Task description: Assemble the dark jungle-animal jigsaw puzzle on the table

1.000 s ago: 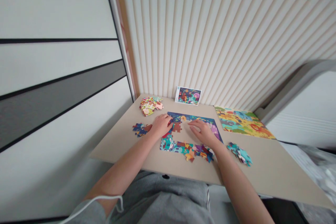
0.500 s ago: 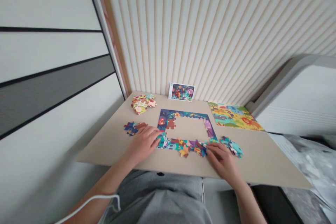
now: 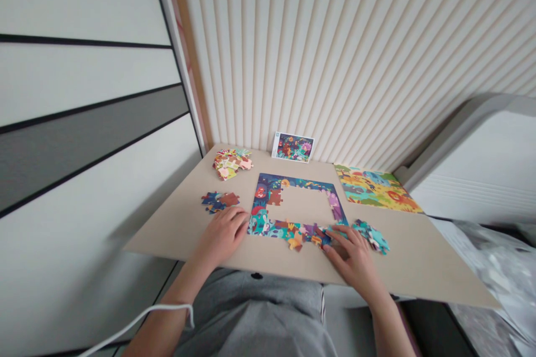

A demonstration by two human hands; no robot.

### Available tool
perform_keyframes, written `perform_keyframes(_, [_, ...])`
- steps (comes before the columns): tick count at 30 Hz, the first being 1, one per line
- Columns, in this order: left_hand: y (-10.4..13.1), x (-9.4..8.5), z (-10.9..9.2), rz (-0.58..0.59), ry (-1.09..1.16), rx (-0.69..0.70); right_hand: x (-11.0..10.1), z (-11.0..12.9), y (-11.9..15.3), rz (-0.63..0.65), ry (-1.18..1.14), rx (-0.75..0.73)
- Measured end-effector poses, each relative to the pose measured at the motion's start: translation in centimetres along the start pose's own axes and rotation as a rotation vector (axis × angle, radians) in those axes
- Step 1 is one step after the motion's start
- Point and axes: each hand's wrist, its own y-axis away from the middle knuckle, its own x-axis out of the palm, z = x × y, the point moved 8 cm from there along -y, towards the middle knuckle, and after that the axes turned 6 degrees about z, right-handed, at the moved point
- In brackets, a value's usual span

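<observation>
A puzzle frame of joined dark-blue and teal pieces lies on the table, its middle bare. My left hand rests at its lower left corner, fingers close together and bent down on the table; whether anything is under them is hidden. My right hand is over the lower right edge, fingers spread, fingertips touching loose dark pieces there. An orange piece lies over the lower edge. Loose teal pieces are heaped right of my right hand, and blue and brown pieces lie beyond my left hand.
A picture card leans on the pleated wall behind the table. Pink and yellow pieces are heaped at the back left. A finished-looking animal puzzle lies at the back right. A white cable crosses my left forearm.
My left hand has drawn back left from the puzzle's lower left corner, uncovering more of it. My right hand has shifted slightly left over the lower edge. The view has shifted a little.
</observation>
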Motion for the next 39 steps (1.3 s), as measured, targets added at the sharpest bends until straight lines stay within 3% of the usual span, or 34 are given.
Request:
perform_keyframes(4, [0.0, -0.1, -0.1, 0.011, 0.001, 0.020, 0.0, 2.9, -1.4, 0.067, -0.078, -0.098])
perform_keyframes(8, [0.0, 0.1, 0.0, 0.025, -0.006, 0.022, 0.9, 5.9, -4.0, 0.298, -0.150, -0.211])
perform_keyframes(11, [0.0, 0.1, -0.1, 0.026, 0.003, 0.033, 1.9, 7.0, -5.2, 0.479, -0.178, -0.247])
perform_keyframes(14, [0.1, -0.1, -0.1, 0.008, 0.021, 0.037, 2.5, 7.2, -5.7, 0.557, -0.199, -0.252])
perform_keyframes(21, [0.1, -0.1, -0.1, -0.007, 0.027, 0.035, 2.2, 6.9, -6.0, 0.430, -0.143, -0.251])
perform_keyframes(30, [0.2, -0.2, -0.1, -0.004, 0.039, 0.036, 1.2, 6.3, -6.2, 0.222, -0.023, -0.106])
perform_keyframes(36, [0.1, -0.4, -0.2, -0.008, 0.044, 0.034, -0.5, 2.1, -5.4, -0.005, -0.121, 0.049])
perform_keyframes(39, [0.0, -0.5, -0.4, -0.008, 0.045, 0.043, -1.2, 0.1, -4.5, -0.046, -0.156, 0.101])
